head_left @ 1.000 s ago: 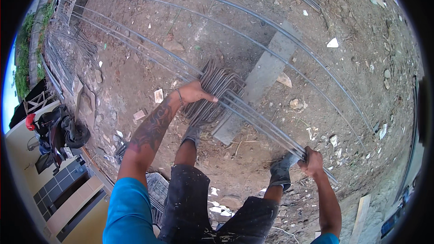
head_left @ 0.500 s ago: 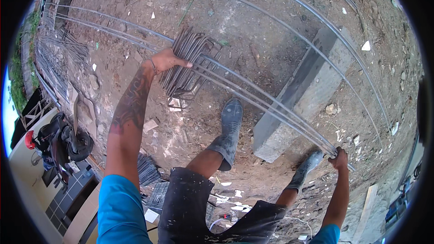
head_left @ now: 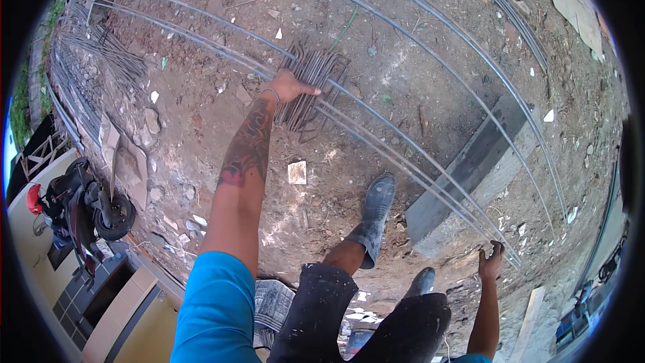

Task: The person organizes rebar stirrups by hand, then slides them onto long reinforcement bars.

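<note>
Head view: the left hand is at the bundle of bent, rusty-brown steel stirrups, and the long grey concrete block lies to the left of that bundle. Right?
Not quite: the long grey concrete block lies to the right of the bundle of bent, rusty-brown steel stirrups, as the head view shows. The left hand is at the bundle, as you say.

We stand outdoors on a small building site: bare dirt ground [head_left: 215, 134], long steel bars [head_left: 396, 130], stacked bent steel loops [head_left: 322, 67] and a concrete block [head_left: 474, 165] (plus a motorbike [head_left: 84, 215] near a cream wall [head_left: 25, 249]) show it.
</note>
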{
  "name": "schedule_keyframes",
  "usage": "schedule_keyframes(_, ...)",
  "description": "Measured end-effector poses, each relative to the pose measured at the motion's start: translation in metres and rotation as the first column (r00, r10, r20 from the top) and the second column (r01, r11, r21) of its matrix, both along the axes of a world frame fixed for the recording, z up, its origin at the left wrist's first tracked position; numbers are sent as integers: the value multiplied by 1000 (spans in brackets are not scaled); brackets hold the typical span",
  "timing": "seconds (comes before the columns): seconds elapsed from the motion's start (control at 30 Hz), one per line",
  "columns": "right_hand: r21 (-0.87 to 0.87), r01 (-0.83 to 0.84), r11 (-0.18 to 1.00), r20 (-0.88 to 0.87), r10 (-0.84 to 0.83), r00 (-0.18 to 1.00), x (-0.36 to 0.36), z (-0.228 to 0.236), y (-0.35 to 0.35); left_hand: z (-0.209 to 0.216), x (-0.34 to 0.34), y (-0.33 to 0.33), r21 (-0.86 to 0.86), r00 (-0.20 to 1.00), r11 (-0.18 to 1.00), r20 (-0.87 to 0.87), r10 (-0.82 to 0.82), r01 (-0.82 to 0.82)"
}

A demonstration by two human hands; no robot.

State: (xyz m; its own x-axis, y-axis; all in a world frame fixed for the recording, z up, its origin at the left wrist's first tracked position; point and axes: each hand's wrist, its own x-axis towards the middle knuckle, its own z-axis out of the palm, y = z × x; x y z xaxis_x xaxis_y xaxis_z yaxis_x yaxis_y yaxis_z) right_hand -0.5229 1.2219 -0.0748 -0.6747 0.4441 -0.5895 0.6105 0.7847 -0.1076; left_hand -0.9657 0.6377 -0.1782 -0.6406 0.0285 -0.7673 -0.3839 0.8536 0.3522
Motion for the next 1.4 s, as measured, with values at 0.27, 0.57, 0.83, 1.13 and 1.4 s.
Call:
schedule_keyframes(0.27,0,148,989,47,-147,988,33,96,-19,15,-9,10,46,983,997,-177,-48,57)
schedule_keyframes(0.57,-242,-242,940,-352,147,924,-244,26,-288,4,-47,-9,32,996,996,47,-80,78)
schedule_keyframes(0.83,-411,-260,874,-84,248,965,-367,-88,-339,43,-16,-30,166,899,965,-423,-116,203)
schedule_keyframes(1.13,-85,-283,955,-328,242,913,-372,-71,-358,25,-24,-79,-166,557,743,-563,-611,648)
schedule_keyframes(1.4,-259,239,936,-461,-337,821,-327,-66,-499,-6,-14,-47,-112,635,805,-555,-537,583)
